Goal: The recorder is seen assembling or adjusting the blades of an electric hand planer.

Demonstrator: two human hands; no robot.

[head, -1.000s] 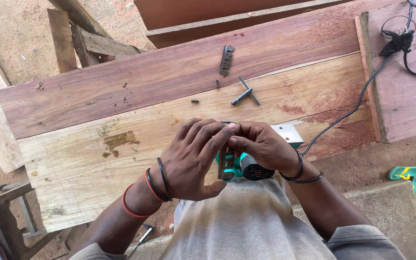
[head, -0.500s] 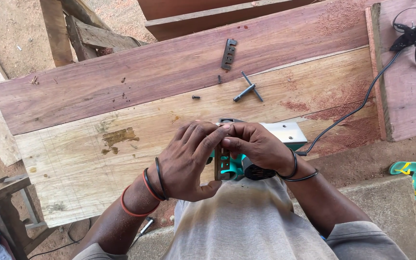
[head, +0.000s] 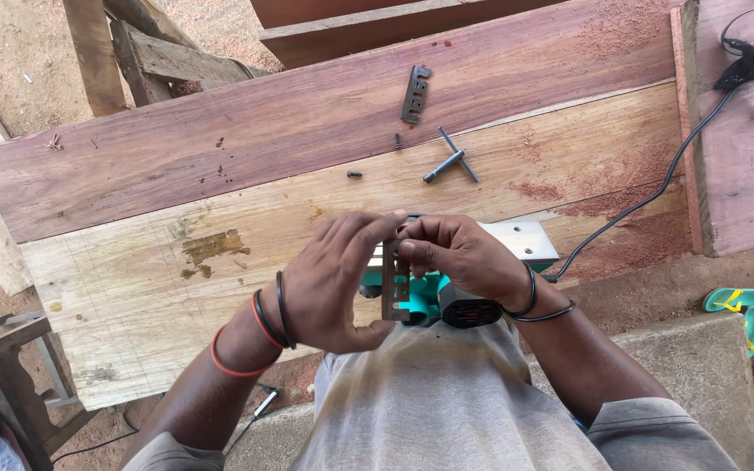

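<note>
Both my hands meet over a teal electric planer (head: 425, 296) that rests upside down at the near edge of a pale wooden plank (head: 176, 288). Between them they hold a flat grey slotted metal plate (head: 394, 281) upright against the planer. My left hand (head: 333, 279) presses its fingers against the plate's left side. My right hand (head: 460, 257) pinches the plate's top from the right. The planer's shiny metal base (head: 530, 240) sticks out past my right hand.
A second slotted metal plate (head: 415, 93) lies on the reddish plank (head: 220, 148) behind. A T-shaped socket wrench (head: 451, 159) and small bolts (head: 354, 174) lie on the pale plank. A black power cord (head: 656, 187) runs off to the right. Green sandals (head: 736, 305) sit on the ground.
The view has shifted slightly. My hands stay on the plate over the planer, and the plate now stands more clearly upright between my fingers.
</note>
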